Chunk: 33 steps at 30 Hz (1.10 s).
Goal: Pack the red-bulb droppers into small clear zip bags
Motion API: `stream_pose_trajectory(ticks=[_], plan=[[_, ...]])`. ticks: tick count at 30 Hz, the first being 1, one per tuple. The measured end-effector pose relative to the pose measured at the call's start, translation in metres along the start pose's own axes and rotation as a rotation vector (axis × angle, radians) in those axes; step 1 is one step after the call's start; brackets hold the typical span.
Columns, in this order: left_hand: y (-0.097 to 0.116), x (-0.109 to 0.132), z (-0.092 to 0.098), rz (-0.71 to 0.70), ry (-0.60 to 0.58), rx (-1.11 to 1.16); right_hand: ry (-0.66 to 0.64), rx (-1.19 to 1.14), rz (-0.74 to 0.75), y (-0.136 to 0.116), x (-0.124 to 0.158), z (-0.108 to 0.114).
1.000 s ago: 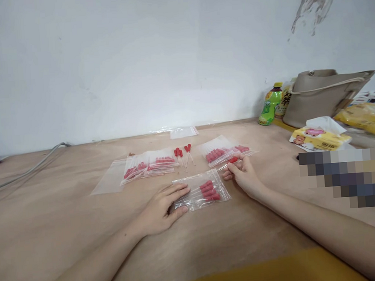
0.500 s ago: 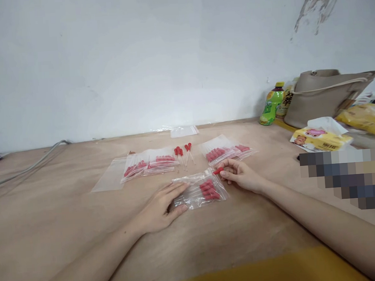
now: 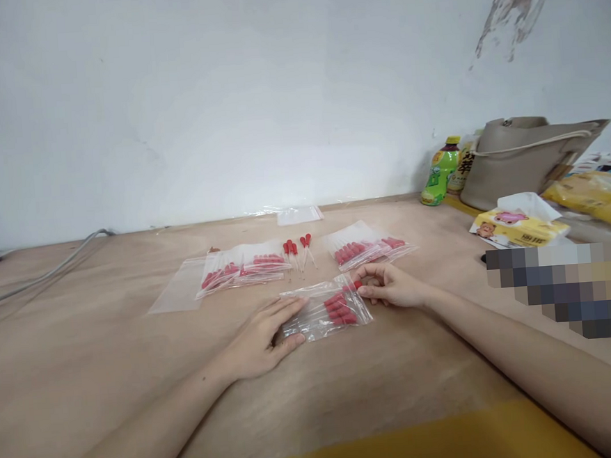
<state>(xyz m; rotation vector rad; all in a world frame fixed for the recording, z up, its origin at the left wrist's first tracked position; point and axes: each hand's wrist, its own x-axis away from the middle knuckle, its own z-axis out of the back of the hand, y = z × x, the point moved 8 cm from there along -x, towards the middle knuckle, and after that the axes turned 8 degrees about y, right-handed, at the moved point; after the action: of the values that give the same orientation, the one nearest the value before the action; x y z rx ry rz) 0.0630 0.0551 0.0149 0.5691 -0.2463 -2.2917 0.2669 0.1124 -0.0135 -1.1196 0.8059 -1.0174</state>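
Observation:
A clear zip bag [image 3: 311, 316] lies flat on the table with several red-bulbed droppers [image 3: 341, 310] side by side inside. My left hand [image 3: 268, 333] rests on the bag's left end, fingers stretched out and thumb apart. At the upper right corner, my right hand [image 3: 385, 284] pinches a dropper [image 3: 358, 284] by its red bulb; its thin stem runs left at the bag, partly hidden by plastic glare. Behind the bag lie several loose droppers [image 3: 292, 247]. Filled bags [image 3: 245, 264] lie to the left, and more filled bags [image 3: 362, 244] to the right.
A flat clear bag [image 3: 176, 290] lies at the left, another [image 3: 299, 215] by the wall. At the right stand a green bottle [image 3: 440, 171], a beige handbag [image 3: 520, 161] and a yellow tissue pack [image 3: 519, 222]. A grey cable [image 3: 52, 271] crosses the left side.
The dropper in my right hand has shifted slightly down to the bag's upper corner, and its bulb shows less between the fingers. My left hand stays in place on the bag.

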Motion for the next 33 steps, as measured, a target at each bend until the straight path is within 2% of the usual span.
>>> stream_pose_trajectory(ticks=[2, 6, 9, 13, 18, 24, 26, 33], plan=[[0.001, 0.001, 0.000, -0.002, -0.003, 0.000, 0.014, -0.001, 0.000, 0.000, -0.002, -0.004], [0.002, 0.001, 0.001, 0.002, -0.010, 0.004, -0.047, 0.041, 0.023, -0.004, -0.004, -0.014], [0.003, 0.000, 0.001, 0.009, -0.017, -0.001, -0.011, 0.080, 0.054, -0.009, -0.006, -0.017], [0.002, 0.000, 0.001, 0.014, -0.013, -0.008, 0.089, 0.064, 0.119, -0.014, -0.009, -0.020], [0.003, 0.000, 0.001, 0.006, -0.001, 0.007, 0.282, -0.060, 0.002, -0.001, -0.011, -0.013], [0.002, 0.000, 0.001, 0.013, -0.007, 0.001, 0.421, -0.023, -0.008, -0.002, -0.009, -0.006], [0.002, 0.000, 0.000, 0.017, -0.012, -0.009, 0.404, -0.005, 0.026, -0.006, -0.009, -0.009], [0.003, 0.001, -0.001, 0.004, -0.015, -0.021, 0.135, 0.149, 0.219, -0.025, -0.008, -0.026]])
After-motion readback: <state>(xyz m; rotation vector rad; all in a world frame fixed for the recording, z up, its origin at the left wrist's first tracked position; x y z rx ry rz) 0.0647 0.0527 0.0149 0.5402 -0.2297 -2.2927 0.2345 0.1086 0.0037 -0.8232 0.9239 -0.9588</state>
